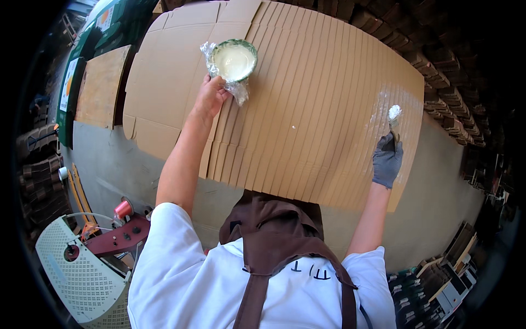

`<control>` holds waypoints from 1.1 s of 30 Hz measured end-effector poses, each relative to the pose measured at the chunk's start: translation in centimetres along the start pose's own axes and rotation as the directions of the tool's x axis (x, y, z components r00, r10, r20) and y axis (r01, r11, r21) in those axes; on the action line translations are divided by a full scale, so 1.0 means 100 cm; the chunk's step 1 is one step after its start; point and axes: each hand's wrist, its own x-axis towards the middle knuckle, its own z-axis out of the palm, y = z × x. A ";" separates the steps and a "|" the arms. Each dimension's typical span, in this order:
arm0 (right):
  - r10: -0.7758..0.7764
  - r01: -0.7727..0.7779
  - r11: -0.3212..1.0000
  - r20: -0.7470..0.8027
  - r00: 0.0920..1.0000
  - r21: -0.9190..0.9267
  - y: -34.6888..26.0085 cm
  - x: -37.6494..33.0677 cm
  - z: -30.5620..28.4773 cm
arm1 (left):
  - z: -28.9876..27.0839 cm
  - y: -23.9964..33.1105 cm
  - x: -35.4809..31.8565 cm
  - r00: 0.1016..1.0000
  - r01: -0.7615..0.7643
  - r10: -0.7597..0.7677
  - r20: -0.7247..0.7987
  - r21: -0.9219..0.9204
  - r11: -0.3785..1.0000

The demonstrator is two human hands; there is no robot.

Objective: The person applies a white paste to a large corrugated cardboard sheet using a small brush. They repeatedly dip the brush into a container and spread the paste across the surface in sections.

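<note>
The left hand [210, 96] is bare and closed on the near edge of a bowl [235, 59], its fingers pinching the crinkled clear plastic wrap [239, 90] that lines the bowl and spills out under the rim. The bowl, green-rimmed and full of thick white glue, sits just beyond the fingertips, resting on the fanned stack of flat cardboard sheets [307, 98] that lies under both hands.

Far to the right of that grip, the right hand [387, 160], in a dark grey glove, is closed around the handle of a brush [394, 118]. The bristles, loaded with white glue, stand just past the gloved fingers and touch the cardboard near its right edge, where whitish smears [383, 104] already streak the sheet ends around the brush tip.
</note>
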 end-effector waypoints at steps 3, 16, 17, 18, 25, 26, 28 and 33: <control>-0.020 0.022 0.999 -0.041 0.999 0.044 -0.006 -0.009 -0.006 | -0.006 -0.008 0.007 1.000 0.021 -0.021 0.000 0.033 0.999; 0.038 -0.038 0.999 0.003 0.999 -0.026 -0.010 -0.006 -0.033 | -0.030 -0.042 -0.019 0.994 0.009 0.009 0.112 -0.166 0.986; 0.041 -0.042 0.999 -0.015 0.999 -0.025 -0.009 -0.003 -0.029 | -0.041 -0.047 -0.020 0.997 -0.079 0.076 -0.028 -0.102 0.992; 0.045 -0.046 0.999 -0.035 0.998 -0.022 -0.008 -0.001 -0.025 | -0.059 -0.057 -0.019 0.975 -0.158 0.151 -0.162 -0.026 0.987; -0.240 0.155 0.886 -0.147 0.960 -0.436 -0.013 -0.008 -0.022 | 0.040 -0.115 -0.068 0.760 -0.599 0.458 0.460 0.769 0.221; -0.310 0.184 0.812 -0.141 0.940 -0.554 -0.001 -0.011 -0.003 | 0.052 -0.110 -0.061 0.697 -0.654 0.435 0.570 0.754 0.058; -0.433 0.223 0.580 -0.066 0.899 -0.784 0.025 -0.011 0.025 | 0.075 -0.100 -0.035 0.552 -0.727 0.331 0.765 0.636 -0.258; -0.362 0.370 -0.427 0.531 0.766 -0.825 0.106 0.019 0.067 | 0.078 -0.102 0.007 0.600 -0.661 0.252 0.759 0.648 -0.379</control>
